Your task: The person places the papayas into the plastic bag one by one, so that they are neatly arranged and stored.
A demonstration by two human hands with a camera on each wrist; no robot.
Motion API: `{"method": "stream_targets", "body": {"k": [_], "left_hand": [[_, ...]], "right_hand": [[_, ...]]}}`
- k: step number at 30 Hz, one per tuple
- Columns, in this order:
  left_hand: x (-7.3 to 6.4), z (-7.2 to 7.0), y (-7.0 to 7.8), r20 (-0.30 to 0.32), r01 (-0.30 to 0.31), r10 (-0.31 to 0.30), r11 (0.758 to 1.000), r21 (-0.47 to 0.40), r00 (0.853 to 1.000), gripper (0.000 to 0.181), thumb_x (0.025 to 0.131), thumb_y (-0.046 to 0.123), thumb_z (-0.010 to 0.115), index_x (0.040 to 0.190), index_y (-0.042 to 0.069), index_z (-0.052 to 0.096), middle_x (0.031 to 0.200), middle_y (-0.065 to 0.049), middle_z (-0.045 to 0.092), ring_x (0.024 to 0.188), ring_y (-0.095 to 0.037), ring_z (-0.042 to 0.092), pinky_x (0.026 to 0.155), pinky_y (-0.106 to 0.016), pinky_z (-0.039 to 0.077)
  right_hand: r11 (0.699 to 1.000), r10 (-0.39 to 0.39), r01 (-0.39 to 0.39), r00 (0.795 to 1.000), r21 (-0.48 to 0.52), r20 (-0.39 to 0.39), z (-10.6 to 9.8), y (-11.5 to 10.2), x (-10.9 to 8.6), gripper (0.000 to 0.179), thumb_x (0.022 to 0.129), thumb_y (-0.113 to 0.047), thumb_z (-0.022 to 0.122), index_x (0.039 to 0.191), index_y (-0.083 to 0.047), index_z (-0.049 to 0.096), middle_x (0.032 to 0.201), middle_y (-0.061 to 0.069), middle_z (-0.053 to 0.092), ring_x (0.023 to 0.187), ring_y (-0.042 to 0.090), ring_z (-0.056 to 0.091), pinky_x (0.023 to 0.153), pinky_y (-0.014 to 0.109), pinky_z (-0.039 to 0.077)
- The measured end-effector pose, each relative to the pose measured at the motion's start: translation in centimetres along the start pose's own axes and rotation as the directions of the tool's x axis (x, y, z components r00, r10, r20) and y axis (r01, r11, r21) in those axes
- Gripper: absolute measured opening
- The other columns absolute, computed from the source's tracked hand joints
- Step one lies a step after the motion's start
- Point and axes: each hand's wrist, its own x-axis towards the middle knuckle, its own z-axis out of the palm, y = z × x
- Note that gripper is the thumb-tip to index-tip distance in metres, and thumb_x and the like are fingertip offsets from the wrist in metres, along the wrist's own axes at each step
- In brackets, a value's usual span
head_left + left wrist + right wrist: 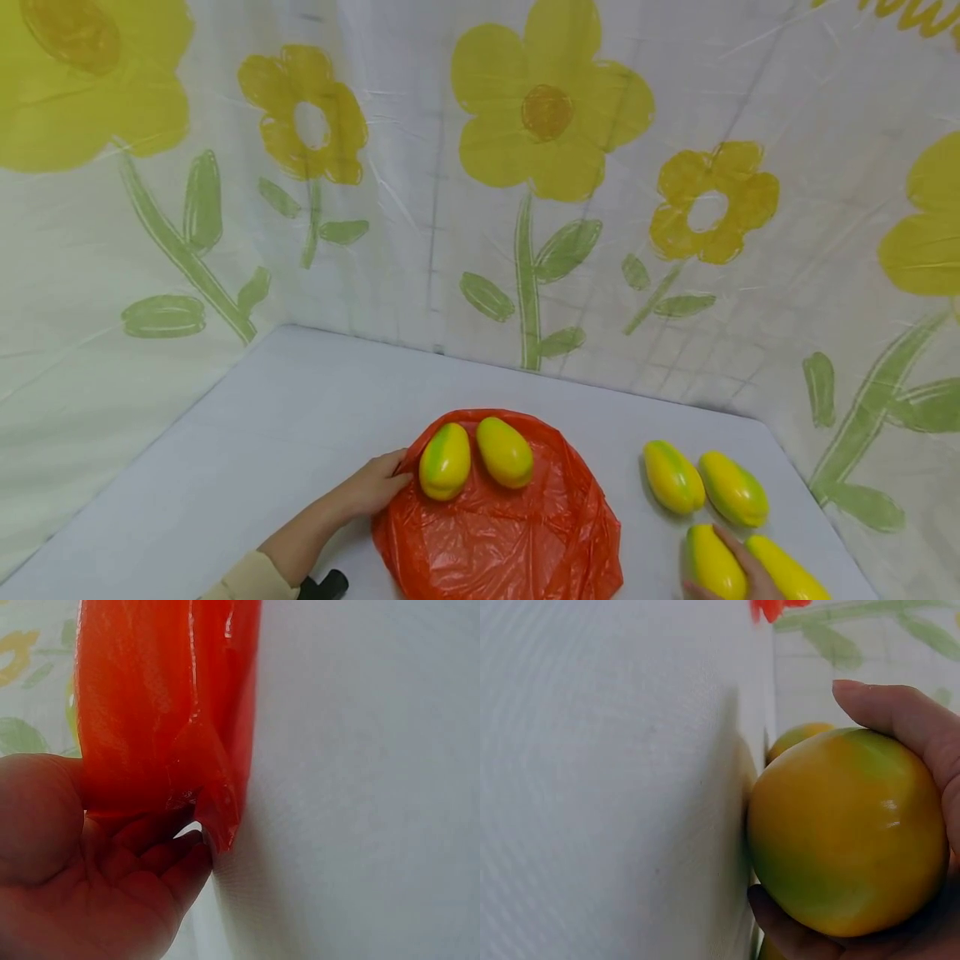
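A red plastic bag (487, 542) sits spread wide on the table, its rim rolled into a rough circle. Inside its far left part lie two yellow-green papayas, the left papaya (446, 462) and the right papaya (505, 452). My left hand (378, 483) holds the bag's left edge, thumb on one side and fingers (187, 877) on the other. At the lower right, my right hand (750, 575) grips a papaya (712, 567), also large in the right wrist view, with the thumb and fingers around it.
Other papayas lie close by my right hand: one papaya (672, 477), another papaya (735, 489) and a third papaya (787, 571). The white table (330, 383) meets a flower-printed sheet (405, 250) at the back. A black object (330, 583) shows beside my left forearm.
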Motion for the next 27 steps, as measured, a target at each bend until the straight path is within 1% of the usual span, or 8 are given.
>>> {"method": "stream_targets", "body": {"k": [4, 10, 14, 19, 24, 27], "left_hand": [[0.01, 0.0, -0.01, 0.0, 0.003, -0.003, 1.0, 0.001, 1.0, 0.037, 0.096, 0.013, 0.046, 0.13, -0.001, 0.046, 0.105, -0.011, 0.061, 0.071, -0.015, 0.059, 0.063, -0.028, 0.056], [0.02, -0.03, 0.05, 0.005, 0.002, -0.002, 1.0, -0.006, 1.0, 0.038, 0.096, 0.013, 0.046, 0.131, -0.002, 0.044, 0.106, -0.013, 0.061, 0.07, -0.015, 0.06, 0.062, -0.028, 0.056], [0.04, -0.03, 0.07, 0.007, 0.0, 0.0, 1.0, -0.012, 1.0, 0.039, 0.096, 0.013, 0.046, 0.132, -0.002, 0.044, 0.109, -0.014, 0.06, 0.071, -0.015, 0.06, 0.063, -0.028, 0.057], [0.09, 0.01, 0.06, 0.004, -0.001, 0.001, 1.0, -0.008, 1.0, 0.038, 0.096, 0.013, 0.046, 0.131, -0.002, 0.044, 0.108, -0.013, 0.061, 0.071, -0.014, 0.06, 0.063, -0.028, 0.056], [0.03, 0.04, 0.08, 0.001, 0.002, -0.002, 1.0, -0.003, 1.0, 0.038, 0.095, 0.011, 0.046, 0.131, -0.002, 0.045, 0.107, -0.012, 0.061, 0.07, -0.015, 0.06, 0.063, -0.028, 0.056], [-0.03, 0.05, 0.09, 0.001, 0.004, -0.004, 1.0, -0.004, 1.0, 0.038, 0.095, 0.012, 0.046, 0.131, -0.002, 0.045, 0.107, -0.012, 0.061, 0.071, -0.015, 0.059, 0.064, -0.028, 0.057]], "right_hand": [[1.0, -0.007, 0.007, 1.0, -0.003, 0.015, -0.2, -0.21, -0.24, 0.126, 0.053, -0.068, 0.073, 0.15, -0.019, 0.01, 0.133, 0.021, 0.042, 0.1, 0.028, 0.052, 0.072, 0.042, 0.049], [0.999, -0.007, 0.01, 0.997, -0.041, 0.074, -0.67, -0.12, -0.08, 0.123, 0.054, -0.071, 0.071, 0.149, -0.021, 0.011, 0.13, 0.019, 0.044, 0.095, 0.026, 0.053, 0.069, 0.042, 0.05], [0.997, -0.011, 0.017, 0.997, -0.07, 0.081, -0.82, -0.1, 0.15, 0.124, 0.053, -0.072, 0.071, 0.148, -0.019, 0.012, 0.129, 0.019, 0.043, 0.094, 0.026, 0.053, 0.07, 0.043, 0.05], [0.997, -0.01, 0.015, 0.998, -0.073, 0.069, -0.61, -0.09, 0.11, 0.125, 0.053, -0.073, 0.07, 0.149, -0.018, 0.01, 0.131, 0.022, 0.041, 0.096, 0.027, 0.053, 0.072, 0.045, 0.049], [0.998, 0.001, 0.002, 0.999, -0.066, 0.033, -0.05, -0.13, -0.3, 0.126, 0.053, -0.073, 0.069, 0.15, -0.02, 0.008, 0.133, 0.022, 0.04, 0.099, 0.028, 0.053, 0.073, 0.048, 0.049], [0.998, 0.003, -0.003, 1.0, -0.056, 0.013, 0.08, -0.24, -0.52, 0.127, 0.053, -0.073, 0.069, 0.15, -0.021, 0.007, 0.134, 0.02, 0.04, 0.1, 0.028, 0.053, 0.073, 0.047, 0.049]]}}
